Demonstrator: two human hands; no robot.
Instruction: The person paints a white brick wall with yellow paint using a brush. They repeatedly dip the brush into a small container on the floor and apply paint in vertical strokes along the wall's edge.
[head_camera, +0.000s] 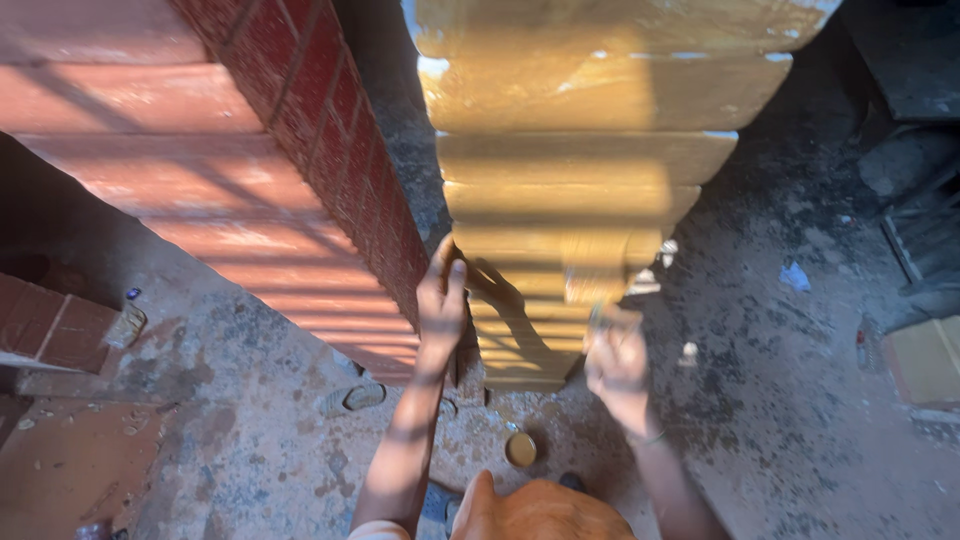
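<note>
Fingers (447, 285) of left hand (441, 305) on yellow stepped pillar (580, 190).

Dusty, stained concrete floor (790, 400), reddish at left. Directly on it: small open tin of yellow paint (521, 449) near the pillar foot; sandal (352, 398) further left; loose brick (62, 328) at left edge; cardboard box (925, 360) at right edge; blue scrap (795, 276); scattered pale debris (688, 352).

A building site: red brick wall (340, 150), dusty rubble-strewn floor (780, 400), half-painted pillar (580, 150)
</note>
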